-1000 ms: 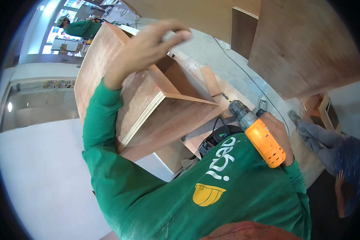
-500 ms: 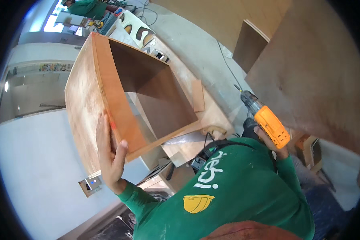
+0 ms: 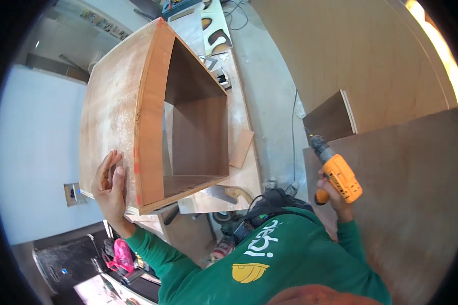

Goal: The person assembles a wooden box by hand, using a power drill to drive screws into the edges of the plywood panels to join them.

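A large open-fronted wooden box (image 3: 150, 127) stands on the workbench (image 3: 193, 205), its opening facing right. My left hand (image 3: 109, 190) rests on the box's outer side panel near the lower front corner, fingers extended against the wood and holding nothing. Off to the right, my right hand (image 3: 336, 199) is wrapped around the handle of an orange cordless drill (image 3: 343, 178). The drill's tip points up and left, apart from the box, and overlaps a small brown board in the picture. Whether my index finger presses the trigger cannot be made out.
A handsaw (image 3: 234, 193) and a wood offcut (image 3: 241, 148) lie on the bench beside the box. A board with rounded cutouts (image 3: 216, 25) sits beyond. Large wooden panels (image 3: 397, 178) fill the right, with a small board (image 3: 333, 118) among them. A cable (image 3: 294, 132) crosses the floor.
The view has turned, and the box appears more upright. My left hand has shifted from the box's front edge onto its side panel. The drill stays in my right hand.
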The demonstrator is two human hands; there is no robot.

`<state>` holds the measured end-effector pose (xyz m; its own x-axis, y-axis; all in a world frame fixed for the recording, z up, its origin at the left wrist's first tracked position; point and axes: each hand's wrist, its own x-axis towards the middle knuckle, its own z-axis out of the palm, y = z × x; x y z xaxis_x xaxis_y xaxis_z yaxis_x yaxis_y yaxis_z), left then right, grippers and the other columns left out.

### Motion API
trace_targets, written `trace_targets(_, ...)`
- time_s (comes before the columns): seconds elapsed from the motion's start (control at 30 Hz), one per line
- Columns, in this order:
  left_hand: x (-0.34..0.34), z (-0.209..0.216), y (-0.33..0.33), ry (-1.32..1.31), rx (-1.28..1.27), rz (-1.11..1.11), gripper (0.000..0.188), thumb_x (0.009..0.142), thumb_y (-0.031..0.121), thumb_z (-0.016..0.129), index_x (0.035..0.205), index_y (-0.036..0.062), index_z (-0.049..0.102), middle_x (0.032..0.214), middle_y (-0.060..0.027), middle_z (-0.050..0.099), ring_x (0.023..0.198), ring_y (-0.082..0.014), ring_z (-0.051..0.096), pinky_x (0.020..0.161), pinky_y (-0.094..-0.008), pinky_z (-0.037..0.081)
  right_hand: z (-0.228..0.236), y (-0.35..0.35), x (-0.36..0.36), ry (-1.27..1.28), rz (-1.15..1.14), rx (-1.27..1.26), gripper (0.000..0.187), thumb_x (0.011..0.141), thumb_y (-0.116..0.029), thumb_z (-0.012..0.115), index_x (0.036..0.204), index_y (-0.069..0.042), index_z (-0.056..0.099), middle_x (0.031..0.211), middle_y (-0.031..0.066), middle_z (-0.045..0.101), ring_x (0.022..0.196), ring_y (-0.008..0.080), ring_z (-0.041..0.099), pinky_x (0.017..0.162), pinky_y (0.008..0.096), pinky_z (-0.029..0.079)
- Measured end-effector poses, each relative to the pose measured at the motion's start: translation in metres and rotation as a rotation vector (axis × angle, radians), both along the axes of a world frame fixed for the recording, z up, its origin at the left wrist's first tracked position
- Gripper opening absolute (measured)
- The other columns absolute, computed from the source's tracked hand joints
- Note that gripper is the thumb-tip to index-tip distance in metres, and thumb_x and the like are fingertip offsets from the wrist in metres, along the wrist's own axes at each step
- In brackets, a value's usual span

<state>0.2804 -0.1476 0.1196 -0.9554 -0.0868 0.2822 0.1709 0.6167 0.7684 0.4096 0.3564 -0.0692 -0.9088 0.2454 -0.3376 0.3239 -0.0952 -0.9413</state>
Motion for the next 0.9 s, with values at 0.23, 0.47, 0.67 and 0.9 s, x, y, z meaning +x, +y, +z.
trace_targets(0.23,0.000,0.003,0.005,-0.001,-0.034,0.025,0.040,0.096,0.008,0.070,0.133,-0.0047,0.065,0.125,-0.0167,0.069,0.121,-0.0250,0.063,0.111,-0.0366,0.045,-0.002,-0.005,-0.077,0.036,0.263,-0.105,0.027,0.088,-0.007,0.073,0.115,-0.003,0.067,0.099,0.0025,0.066,0.087,0.0123,0.066,0.080,0.0296,0.054)
trace_targets(0.47,0.012,-0.006,-0.002,0.122,0.273,0.062,0.052,0.091,0.023,0.078,0.131,-0.0070,0.065,0.123,-0.0198,0.068,0.123,-0.0309,0.064,0.112,-0.0459,0.045,0.007,-0.004,-0.206,0.056,0.367,-0.066,0.033,0.089,-0.004,0.069,0.121,-0.002,0.062,0.096,0.0041,0.067,0.088,0.0141,0.066,0.080,0.0310,0.054)
trace_targets(0.67,0.070,-0.037,-0.054,0.878,0.479,0.264,0.052,0.102,0.044,0.058,0.124,-0.0019,0.065,0.106,-0.0133,0.073,0.103,-0.0287,0.067,0.101,-0.0493,0.049,0.011,-0.023,-0.307,-0.186,0.269,-0.250,0.035,0.088,-0.005,0.067,0.121,-0.004,0.057,0.104,0.0042,0.062,0.078,0.0168,0.066,0.066,0.0334,0.058)
trace_targets(0.9,0.302,-0.334,-0.052,0.412,0.829,2.017,0.035,0.098,0.033,0.054,0.108,0.0009,0.063,0.107,-0.0133,0.063,0.098,-0.0285,0.064,0.085,-0.0516,0.058,-0.003,-0.045,-0.401,-0.162,0.278,-0.322,0.031,0.086,-0.005,0.065,0.116,-0.004,0.059,0.103,0.0060,0.064,0.071,0.0178,0.065,0.062,0.0343,0.056)
